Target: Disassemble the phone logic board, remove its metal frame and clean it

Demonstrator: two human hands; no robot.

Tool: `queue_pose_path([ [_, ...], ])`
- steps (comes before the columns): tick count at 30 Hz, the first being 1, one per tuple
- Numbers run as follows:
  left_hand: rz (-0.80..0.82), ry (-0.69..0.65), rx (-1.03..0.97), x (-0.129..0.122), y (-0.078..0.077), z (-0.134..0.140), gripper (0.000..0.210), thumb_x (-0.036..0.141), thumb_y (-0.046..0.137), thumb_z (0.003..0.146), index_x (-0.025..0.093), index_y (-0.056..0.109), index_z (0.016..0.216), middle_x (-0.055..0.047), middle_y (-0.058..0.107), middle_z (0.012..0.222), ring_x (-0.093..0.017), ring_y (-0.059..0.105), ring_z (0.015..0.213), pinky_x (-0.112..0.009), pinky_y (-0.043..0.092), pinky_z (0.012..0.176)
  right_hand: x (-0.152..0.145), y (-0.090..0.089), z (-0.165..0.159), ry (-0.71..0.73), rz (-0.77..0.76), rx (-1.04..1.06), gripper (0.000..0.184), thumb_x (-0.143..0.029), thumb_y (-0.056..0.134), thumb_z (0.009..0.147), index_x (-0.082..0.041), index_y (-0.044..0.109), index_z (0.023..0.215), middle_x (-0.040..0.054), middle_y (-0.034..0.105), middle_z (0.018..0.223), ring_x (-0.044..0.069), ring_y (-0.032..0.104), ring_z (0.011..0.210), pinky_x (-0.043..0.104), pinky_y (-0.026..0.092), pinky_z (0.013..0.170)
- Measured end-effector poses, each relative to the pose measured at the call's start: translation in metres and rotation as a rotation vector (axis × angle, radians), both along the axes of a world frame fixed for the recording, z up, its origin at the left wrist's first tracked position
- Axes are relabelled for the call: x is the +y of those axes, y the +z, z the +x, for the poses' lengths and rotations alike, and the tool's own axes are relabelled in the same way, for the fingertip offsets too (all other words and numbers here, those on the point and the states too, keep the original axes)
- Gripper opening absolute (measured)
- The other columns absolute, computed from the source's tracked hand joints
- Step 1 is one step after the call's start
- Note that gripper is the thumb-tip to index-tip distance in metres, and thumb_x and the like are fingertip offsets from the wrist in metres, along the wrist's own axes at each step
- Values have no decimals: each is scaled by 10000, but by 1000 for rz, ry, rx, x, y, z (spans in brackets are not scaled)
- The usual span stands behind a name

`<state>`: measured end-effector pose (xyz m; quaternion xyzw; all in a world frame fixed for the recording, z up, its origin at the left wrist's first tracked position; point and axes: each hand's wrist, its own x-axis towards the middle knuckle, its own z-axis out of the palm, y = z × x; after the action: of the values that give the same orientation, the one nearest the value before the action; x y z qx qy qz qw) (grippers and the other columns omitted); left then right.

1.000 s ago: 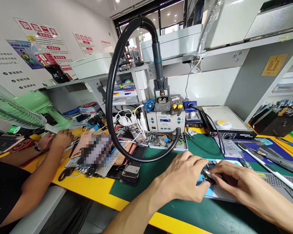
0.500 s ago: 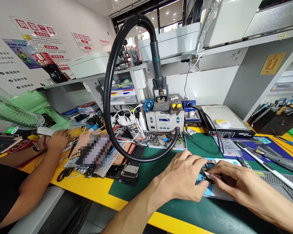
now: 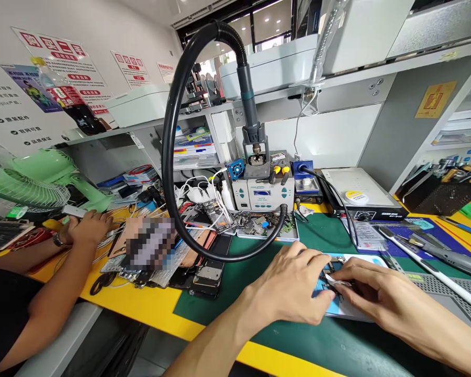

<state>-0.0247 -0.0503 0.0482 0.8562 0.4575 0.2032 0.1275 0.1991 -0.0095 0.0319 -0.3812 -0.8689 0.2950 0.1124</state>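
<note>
A small dark circuit board [image 3: 331, 270] lies on a blue-and-white pad [image 3: 371, 260] on the green mat. My left hand [image 3: 298, 285] curls over the board's left side, thumb and index finger on either side of it, holding it there; the fingertips are partly hidden. From the right, my right hand [image 3: 371, 285] pinches a small white wipe [image 3: 333, 280], which looks like cloth or paper, against the board's surface. Much of the board is covered by my fingers.
A hot-air station [image 3: 264, 193] with a thick black hose [image 3: 167, 136] stands behind. A tray of boards [image 3: 267, 226] sits before it. Phone parts [image 3: 208, 277] pile up at left, beside a co-worker's hand [image 3: 89, 228]. Tools such as a white stick-like one [image 3: 435, 272] lie right.
My right hand has shifted slightly over the board, and more of the white wipe shows between its fingers. My left hand stays in place. The view has moved a little.
</note>
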Motion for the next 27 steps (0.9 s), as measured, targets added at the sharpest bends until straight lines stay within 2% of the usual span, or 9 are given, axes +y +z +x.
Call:
queue_pose_path([
  [7, -1, -2, 4, -1, 1, 0, 544, 345, 608, 906, 140, 540, 1406, -89, 672, 1334, -283, 548, 1220, -410, 487, 1078, 2, -6, -1, -9, 64, -4, 355, -499, 481, 1025, -254, 720, 1120, 75, 725, 1088, 229, 710, 933, 357, 570, 866],
  [14, -5, -2, 8, -1, 3, 1, 541, 362, 602, 915, 143, 537, 1405, -91, 670, 1349, -290, 552, 1229, -426, 492, 1072, -1, 0, 0, -14, 62, 0, 321, -462, 495, 1024, -246, 729, 986, 50, 735, 944, 191, 706, 792, 289, 563, 746],
  [18, -4, 3, 9, -2, 3, 1, 530, 362, 597, 916, 148, 541, 1398, -90, 674, 1340, -289, 554, 1227, -429, 494, 1070, -1, 1, -2, -29, 75, 24, 320, -470, 525, 1007, -236, 743, 1030, 70, 743, 1020, 220, 716, 873, 316, 572, 799],
  [22, -2, 5, 8, -2, 2, 1, 541, 353, 602, 910, 150, 533, 1406, -84, 668, 1353, -283, 551, 1230, -419, 491, 1070, -1, 1, -1, -24, 26, 8, 325, -452, 496, 1022, -230, 733, 1032, 72, 745, 1017, 214, 714, 853, 309, 576, 777],
  [27, 9, 8, 9, -1, 2, 2, 523, 357, 607, 910, 153, 545, 1389, -86, 679, 1339, -289, 557, 1212, -431, 491, 1062, 0, -3, 1, -40, 85, 18, 320, -479, 548, 991, -259, 757, 1091, 64, 763, 1070, 214, 734, 890, 300, 596, 802],
])
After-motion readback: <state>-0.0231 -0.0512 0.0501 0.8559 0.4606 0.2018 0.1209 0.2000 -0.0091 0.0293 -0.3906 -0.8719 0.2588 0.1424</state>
